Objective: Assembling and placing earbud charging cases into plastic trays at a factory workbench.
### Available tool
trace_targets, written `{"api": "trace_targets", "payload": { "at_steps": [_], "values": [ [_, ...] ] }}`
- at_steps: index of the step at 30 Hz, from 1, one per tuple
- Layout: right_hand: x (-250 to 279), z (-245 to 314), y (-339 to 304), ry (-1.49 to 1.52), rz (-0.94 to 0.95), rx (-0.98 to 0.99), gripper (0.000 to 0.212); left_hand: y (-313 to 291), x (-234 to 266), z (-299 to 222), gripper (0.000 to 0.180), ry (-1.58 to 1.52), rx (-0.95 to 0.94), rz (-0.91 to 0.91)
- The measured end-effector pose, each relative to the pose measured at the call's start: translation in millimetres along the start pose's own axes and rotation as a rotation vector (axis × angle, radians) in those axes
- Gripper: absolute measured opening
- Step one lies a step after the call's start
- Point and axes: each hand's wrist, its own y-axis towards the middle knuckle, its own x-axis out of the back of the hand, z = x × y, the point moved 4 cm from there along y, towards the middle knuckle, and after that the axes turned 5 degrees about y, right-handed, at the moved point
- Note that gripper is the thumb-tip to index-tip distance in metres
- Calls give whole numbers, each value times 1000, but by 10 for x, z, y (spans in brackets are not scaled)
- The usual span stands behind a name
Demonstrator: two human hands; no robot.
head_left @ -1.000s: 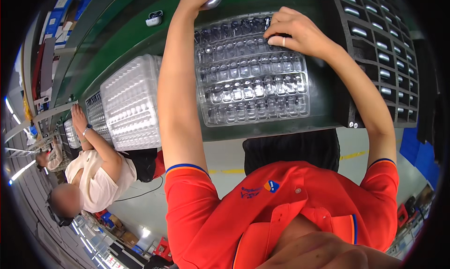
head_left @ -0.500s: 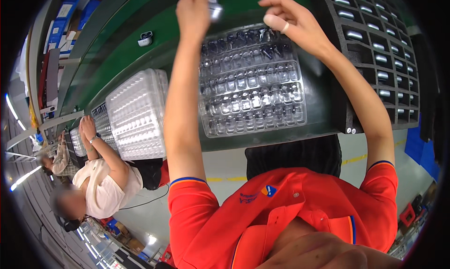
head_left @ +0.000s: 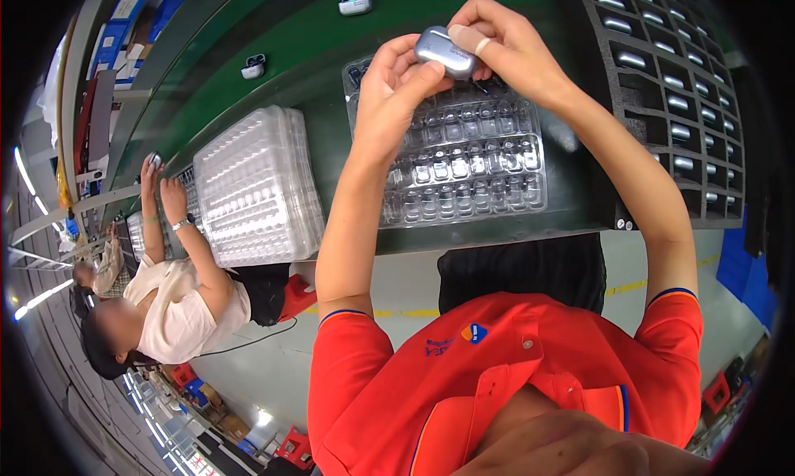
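A closed silver-grey earbud case [head_left: 445,53] is held up above the far part of a clear plastic tray [head_left: 542,178]. My left hand [head_left: 396,91] grips it from the left, thumb along its near side. From the right, my right hand [head_left: 509,53] pinches its edge; one finger wears a pale covering. The tray has rows of moulded pockets, and small dark pieces show in the far rows, partly hidden by my hands. Farther off on the green table, an open earbud case [head_left: 356,4] stands, with another open case [head_left: 253,67] to its left.
A black foam organiser [head_left: 617,128] with several silver cases in its slots stands at the right. Stacked clear trays [head_left: 257,186] sit at the left. Beyond them a co-worker [head_left: 182,318] in a pale top works at the same table [head_left: 331,86]. A dark seat [head_left: 522,277] is below the table edge.
My left hand has come back from the far side of the table, where an open case now stands in full view. My right hand has closed onto the silver case. The co-worker's hands have parted.
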Motion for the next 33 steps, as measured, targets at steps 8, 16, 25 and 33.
{"api": "trace_targets", "payload": {
  "at_steps": [8, 16, 25, 33],
  "values": [
    [1, 21, 158, -96, -46, 96, 19, 18, 80, -21, 60, 183, -219, -22],
    [-120, 439, 131, -567, 28, 587, 19, 158, 131, -30, 60, 361, -340, -23],
    [191, 328, 192, -524, -181, 573, 16, 789, 458, -148, 54, 652, -115, 46],
    [-59, -299, -76, -793, 201, 473, 11, 2078, 1075, 652, 33, 353, 192, 44]
  ]
}}
